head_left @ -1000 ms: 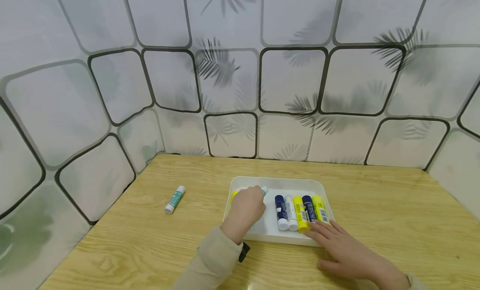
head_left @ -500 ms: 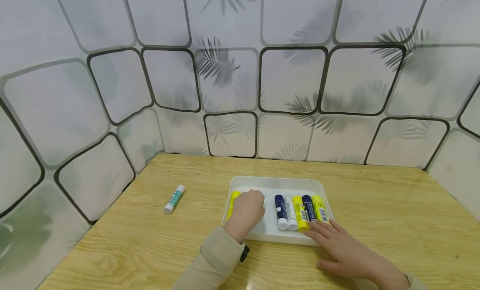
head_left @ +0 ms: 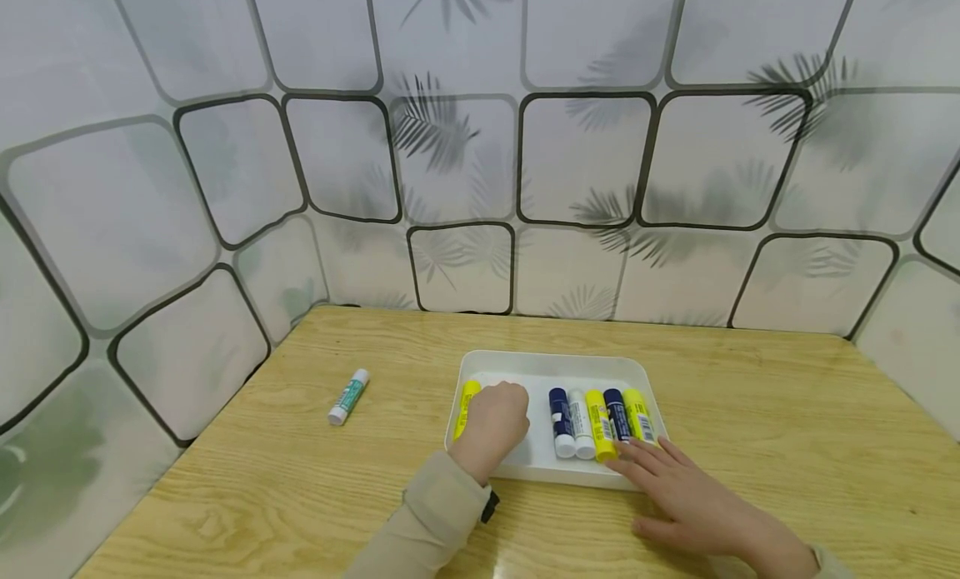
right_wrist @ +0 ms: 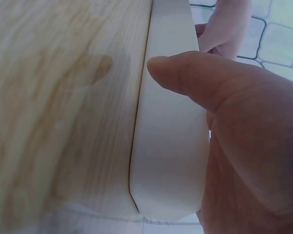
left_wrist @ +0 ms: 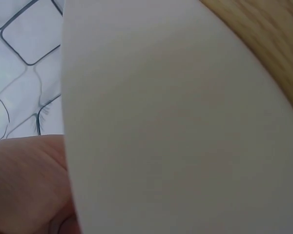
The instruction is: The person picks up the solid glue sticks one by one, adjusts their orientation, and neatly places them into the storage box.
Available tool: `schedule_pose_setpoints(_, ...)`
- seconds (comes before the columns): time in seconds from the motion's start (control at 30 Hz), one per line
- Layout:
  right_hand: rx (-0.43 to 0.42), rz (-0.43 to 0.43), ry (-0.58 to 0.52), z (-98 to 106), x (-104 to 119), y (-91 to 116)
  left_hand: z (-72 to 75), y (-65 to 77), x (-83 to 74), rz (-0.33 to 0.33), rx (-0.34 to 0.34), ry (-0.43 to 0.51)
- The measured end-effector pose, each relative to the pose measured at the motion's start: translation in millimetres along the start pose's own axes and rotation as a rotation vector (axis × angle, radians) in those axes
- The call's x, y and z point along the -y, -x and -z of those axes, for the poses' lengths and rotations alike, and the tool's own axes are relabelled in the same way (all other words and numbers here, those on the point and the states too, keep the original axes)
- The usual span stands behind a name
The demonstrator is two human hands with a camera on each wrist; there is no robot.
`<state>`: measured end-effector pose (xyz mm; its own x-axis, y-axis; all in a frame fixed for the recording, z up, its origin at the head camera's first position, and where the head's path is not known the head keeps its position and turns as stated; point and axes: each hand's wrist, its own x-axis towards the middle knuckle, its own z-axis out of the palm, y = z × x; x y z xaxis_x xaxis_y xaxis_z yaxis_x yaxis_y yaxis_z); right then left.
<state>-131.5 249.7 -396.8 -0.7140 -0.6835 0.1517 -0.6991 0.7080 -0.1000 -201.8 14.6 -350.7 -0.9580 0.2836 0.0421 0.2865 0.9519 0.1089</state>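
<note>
My left hand (head_left: 492, 422) is down in the left part of a white tray (head_left: 551, 364), fingers curled round a glue stick that the hand now hides. A yellow glue stick (head_left: 467, 400) lies just left of that hand. To the right, blue, white and yellow glue sticks (head_left: 601, 425) lie side by side. My right hand (head_left: 693, 500) rests at the tray's near right corner, fingers spread over the rim by the rightmost sticks. In the right wrist view its thumb (right_wrist: 185, 73) lies along the tray's outer wall (right_wrist: 168, 156). The tray wall (left_wrist: 180, 122) fills most of the left wrist view.
A teal and white glue stick (head_left: 348, 397) lies on the wooden table (head_left: 247, 479), left of the tray. A patterned curtain (head_left: 585, 162) stands behind the table's far edge and along both sides.
My left hand has turned and lowered slightly, baring the yellow glue stick beside it. The teal end that stuck out past its fingers is hidden now. My right hand stays put.
</note>
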Motion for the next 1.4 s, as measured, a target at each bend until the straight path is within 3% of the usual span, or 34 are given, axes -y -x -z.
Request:
schedule_pose_setpoints(0.33, 0.021, -0.021, -0.021, 0, -1, 0, -2.6, -0.9, -0.2, 0.002, -0.012, -0.029)
schedule_pose_setpoints(0.47, -0.016, 0.008, 0.009, -1, -1, 0, -4.1, -1.4, -0.2, 0.013, -0.008, -0.046)
schedule_pose_setpoints(0.97, -0.010, -0.004, 0.000, 0, 0, 0, -10.0, -1.8, -1.7, 0.047, 0.092, -0.082)
schedule_pose_setpoints(1.4, 0.014, -0.037, -0.012, 1, 1, -1, -11.5, 0.7, -4.7, 0.066, 0.123, -0.088)
